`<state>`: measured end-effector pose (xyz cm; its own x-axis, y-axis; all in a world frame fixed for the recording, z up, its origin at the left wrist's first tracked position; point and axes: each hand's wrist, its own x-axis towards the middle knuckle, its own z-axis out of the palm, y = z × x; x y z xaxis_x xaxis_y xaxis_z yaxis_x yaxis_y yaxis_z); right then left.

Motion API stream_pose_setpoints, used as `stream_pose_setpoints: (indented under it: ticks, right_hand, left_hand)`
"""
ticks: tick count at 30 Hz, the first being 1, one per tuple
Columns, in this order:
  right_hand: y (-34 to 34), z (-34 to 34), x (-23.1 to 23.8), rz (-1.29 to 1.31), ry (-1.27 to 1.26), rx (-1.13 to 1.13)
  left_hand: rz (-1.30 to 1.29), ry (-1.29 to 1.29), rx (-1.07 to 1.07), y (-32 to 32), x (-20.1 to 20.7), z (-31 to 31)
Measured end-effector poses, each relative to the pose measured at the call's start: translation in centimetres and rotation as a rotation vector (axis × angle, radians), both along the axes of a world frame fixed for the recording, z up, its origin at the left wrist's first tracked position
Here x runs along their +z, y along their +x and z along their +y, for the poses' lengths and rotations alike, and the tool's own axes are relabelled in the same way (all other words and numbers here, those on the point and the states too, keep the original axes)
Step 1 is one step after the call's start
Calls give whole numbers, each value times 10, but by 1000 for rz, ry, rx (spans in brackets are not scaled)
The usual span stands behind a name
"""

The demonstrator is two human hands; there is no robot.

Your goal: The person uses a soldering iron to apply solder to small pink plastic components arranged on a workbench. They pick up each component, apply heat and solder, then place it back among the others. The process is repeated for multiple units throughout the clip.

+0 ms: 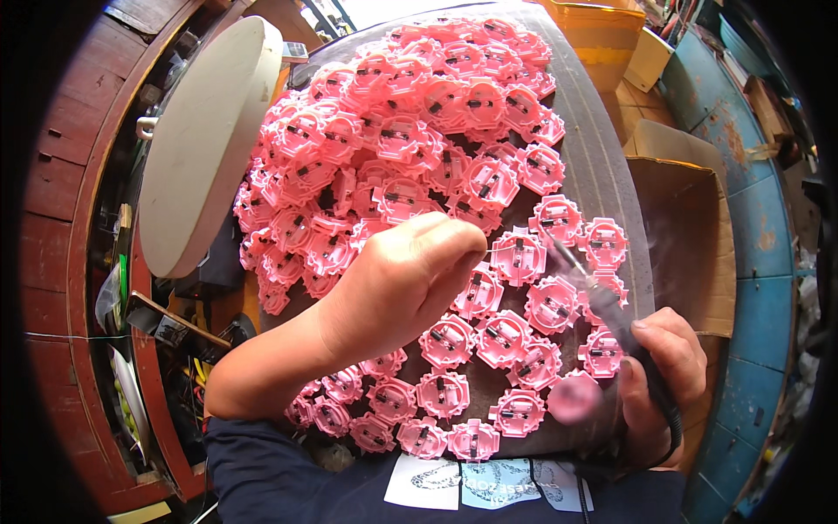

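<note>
My right hand grips a soldering iron by its dark handle, with the cable hanging down beside the wrist. Its metal tip points up and left over the pink plastic housings. Reaching across from the left, my left hand is closed in a pinch. A thin solder wire sticks out from its fingertips, above one pink housing. Black and metal parts sit inside the housings. Whether the iron's tip touches anything cannot be made out. Below the iron, one round pink piece looks blurred.
A big heap of pink housings covers the far and left part of the dark work surface. A pale oval panel stands at the left. On the right are an open cardboard box and blue tiles.
</note>
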<state>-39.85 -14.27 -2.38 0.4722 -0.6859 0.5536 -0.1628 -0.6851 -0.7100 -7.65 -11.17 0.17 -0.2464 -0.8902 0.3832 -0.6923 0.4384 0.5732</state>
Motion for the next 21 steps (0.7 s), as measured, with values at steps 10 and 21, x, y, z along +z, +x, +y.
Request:
stream_pose_setpoints:
  ticks: [10, 21]
  right_hand:
    - [2, -3, -6, 4, -47, -130]
    - [7, -12, -4, 17, -52, -106]
  left_hand:
    - [-107, -152, -87, -17, -13, -28]
    - [-190, -169, -144, -25, -26, -54]
